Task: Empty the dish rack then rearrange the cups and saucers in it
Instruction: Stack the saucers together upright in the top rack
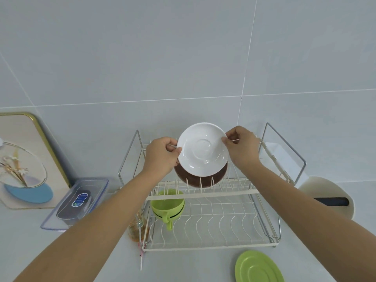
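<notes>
Up top, both hands (160,154) (241,146) pinch white saucer (202,149) before brown saucer (200,179); green cup (167,205) below.

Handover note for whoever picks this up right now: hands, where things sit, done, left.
Left hand and right hand each pinch the rim of the round white saucer, held upright above the top tier of the white wire dish rack.
Round brown saucer stands in the top-tier slots right behind it.
Green cup sits in the lower tier, left side.
Round green saucer lies on the counter in front of the rack.
Left: seat the white saucer, rack the green saucer.
</notes>
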